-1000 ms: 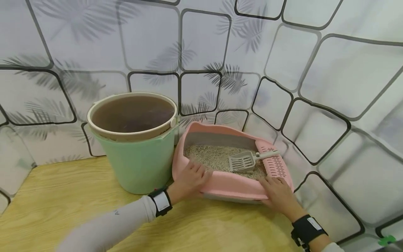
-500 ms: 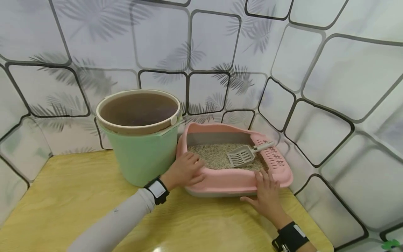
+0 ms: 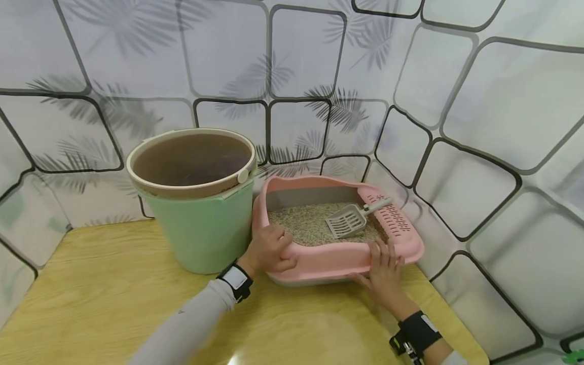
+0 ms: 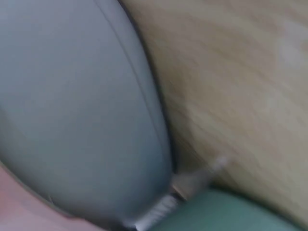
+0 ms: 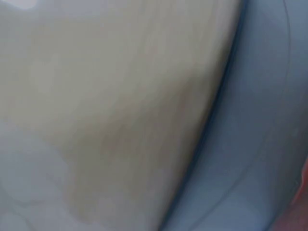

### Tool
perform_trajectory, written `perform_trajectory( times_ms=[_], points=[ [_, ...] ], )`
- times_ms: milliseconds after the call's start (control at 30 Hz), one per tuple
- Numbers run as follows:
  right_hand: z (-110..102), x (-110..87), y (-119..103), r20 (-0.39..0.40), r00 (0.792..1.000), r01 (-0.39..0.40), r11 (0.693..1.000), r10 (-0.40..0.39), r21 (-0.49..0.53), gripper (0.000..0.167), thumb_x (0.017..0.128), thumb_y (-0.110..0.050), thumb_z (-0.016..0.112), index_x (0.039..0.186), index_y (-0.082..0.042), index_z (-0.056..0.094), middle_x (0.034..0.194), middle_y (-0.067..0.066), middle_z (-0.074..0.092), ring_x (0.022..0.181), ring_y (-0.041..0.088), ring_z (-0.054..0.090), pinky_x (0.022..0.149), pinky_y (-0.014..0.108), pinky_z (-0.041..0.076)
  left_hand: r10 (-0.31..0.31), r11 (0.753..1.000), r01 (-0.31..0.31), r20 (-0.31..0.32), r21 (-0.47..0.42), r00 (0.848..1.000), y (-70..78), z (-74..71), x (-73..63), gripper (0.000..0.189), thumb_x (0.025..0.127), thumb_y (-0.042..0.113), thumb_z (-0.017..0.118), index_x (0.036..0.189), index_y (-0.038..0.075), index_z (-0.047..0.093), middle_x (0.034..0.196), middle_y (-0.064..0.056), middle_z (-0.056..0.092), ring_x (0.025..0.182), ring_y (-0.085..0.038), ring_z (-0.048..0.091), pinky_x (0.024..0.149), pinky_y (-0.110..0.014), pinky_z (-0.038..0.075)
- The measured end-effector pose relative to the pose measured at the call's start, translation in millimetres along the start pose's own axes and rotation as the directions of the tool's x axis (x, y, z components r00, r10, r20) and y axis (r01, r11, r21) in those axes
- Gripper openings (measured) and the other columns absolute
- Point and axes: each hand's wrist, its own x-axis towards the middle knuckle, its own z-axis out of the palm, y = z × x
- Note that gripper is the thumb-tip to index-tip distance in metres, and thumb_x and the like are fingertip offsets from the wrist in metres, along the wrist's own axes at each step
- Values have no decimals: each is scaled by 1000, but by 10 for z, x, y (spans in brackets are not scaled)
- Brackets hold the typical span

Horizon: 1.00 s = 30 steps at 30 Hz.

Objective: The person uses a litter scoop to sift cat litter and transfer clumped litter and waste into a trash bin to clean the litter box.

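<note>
1. Our left hand [image 3: 270, 249] grips the pink litter tray [image 3: 330, 261] by its front-left rim.
2. Our right hand [image 3: 387, 279] holds its front rim farther right, fingers hooked over.
3. We see it on the table [image 3: 114, 284], beside the green bucket [image 3: 205, 233], a scoop [image 3: 354, 219] inside.

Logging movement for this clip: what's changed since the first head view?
The right end of the pink tray has swung farther back; the right hand has moved left along its front. The left hand stays on the tray, the scoop on the litter.
</note>
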Motion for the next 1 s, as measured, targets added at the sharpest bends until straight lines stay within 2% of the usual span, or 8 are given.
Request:
perform_trajectory(
  times_ms=[133, 267, 400, 533, 700, 767, 900, 1000],
  points=[
    [-88, 178, 123, 126, 991, 47, 998, -52, 42, 101, 82, -81, 28, 140, 2, 26, 141, 33, 28, 130, 63, 25, 95, 77, 25, -52, 998, 54, -53, 35, 997, 148, 16, 8, 36, 85, 47, 43, 70, 15, 47, 61, 3, 36, 48, -11, 35, 47, -28, 34],
    [-234, 403, 231, 341, 940, 7, 998, -26, 60, 98, 84, -68, 54, 144, 2, 22, 145, 33, 27, 136, 60, 22, 99, 73, 30, -118, 992, 121, -62, 47, 991, 238, 57, 57, 33, 85, 45, 46, 70, 15, 48, 61, 4, 37, 49, -11, 37, 47, -27, 35],
    [-445, 693, 271, 590, 808, -40, 999, 12, 34, 96, 82, -59, 63, 148, -2, 23, 148, 30, 32, 137, 56, 28, 101, 72, 31, -141, 988, 141, -6, 61, 990, 252, 39, 65, 35, 88, 45, 44, 75, 14, 53, 64, 2, 43, 52, -13, 42, 52, -28, 40],
    [-617, 1208, 360, 782, 622, -104, 985, -42, 135, 82, 90, -53, 56, 145, 4, 32, 139, 33, 47, 126, 53, 47, 99, 64, 40, -141, 986, 134, 64, 103, 988, 225, -121, 53, 41, 93, 45, 38, 95, 13, 63, 80, -3, 56, 70, -18, 54, 70, -32, 47],
    [-467, 1858, 658, 831, 554, -87, 988, -56, 125, 64, 98, -38, 50, 142, 8, 38, 135, 35, 50, 122, 51, 51, 97, 58, 45, -81, 977, 96, -83, 192, 993, 99, -732, 188, 42, 94, 39, 37, 112, 13, 64, 97, -10, 62, 88, -24, 57, 83, -39, 44],
    [-353, 2018, 781, 827, 560, -28, 997, -49, 78, 59, 97, -31, 52, 140, 8, 41, 137, 36, 48, 125, 53, 48, 98, 59, 43, -38, 969, 93, -231, 230, 972, -12, -1058, 289, 40, 94, 36, 38, 106, 9, 65, 96, -14, 62, 87, -28, 56, 81, -41, 41],
    [-105, 2196, 1015, 840, 539, 76, 997, -66, 29, 55, 95, -19, 54, 141, 8, 40, 145, 37, 37, 130, 56, 39, 102, 62, 39, -38, 929, 217, -508, 300, 861, -333, -1617, 423, 42, 94, 38, 38, 96, 5, 64, 99, -17, 65, 93, -32, 55, 86, -43, 35],
    [74, 2279, 1157, 842, 531, 137, 990, -95, 25, 58, 93, -14, 54, 143, 7, 37, 149, 38, 29, 133, 58, 33, 103, 64, 36, -139, 879, 367, -576, 303, 806, -614, -1882, 395, 47, 94, 41, 38, 98, 4, 66, 107, -16, 68, 106, -31, 57, 94, -44, 34]
  ],
)
